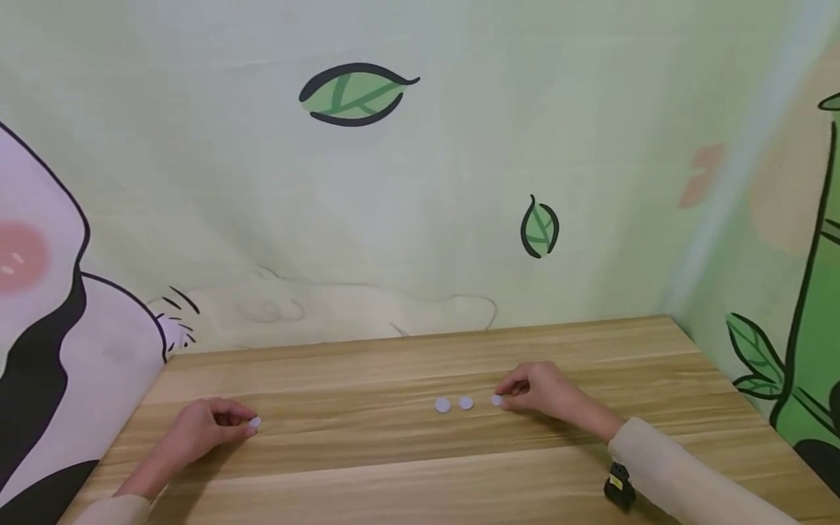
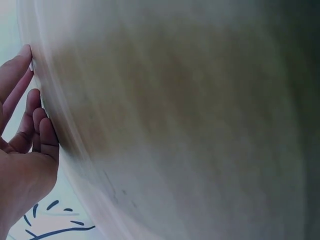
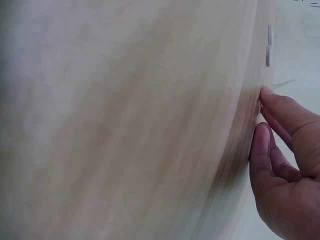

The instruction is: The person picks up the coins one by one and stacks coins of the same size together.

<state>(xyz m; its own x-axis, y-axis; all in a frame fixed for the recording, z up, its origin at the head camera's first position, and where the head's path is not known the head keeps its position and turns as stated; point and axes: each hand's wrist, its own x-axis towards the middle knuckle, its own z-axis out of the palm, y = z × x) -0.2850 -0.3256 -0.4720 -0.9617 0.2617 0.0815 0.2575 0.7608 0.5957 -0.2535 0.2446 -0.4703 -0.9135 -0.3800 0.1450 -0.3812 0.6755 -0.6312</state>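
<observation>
Small round white discs lie on the wooden table. My left hand [image 1: 199,432], over the table's left part, pinches one white disc [image 1: 255,421] between thumb and fingertips. To the right of centre, my right hand [image 1: 546,391] has thumb and index finger at the edges of another white disc [image 1: 496,400], low against the tabletop. Two more discs, a left one [image 1: 442,405] and a right one [image 1: 466,402], rest flat in a row beside it. In the left wrist view the thumb and fingers meet the surface, and the pinched disc is mostly hidden.
The wooden table [image 1: 367,437] runs back to a printed cloth wall [image 1: 426,182] with leaf drawings. A small black device with a yellow label [image 1: 619,486] shows beneath the right sleeve [image 1: 682,474]. A second printed wall [image 1: 735,255] borders the table's right side.
</observation>
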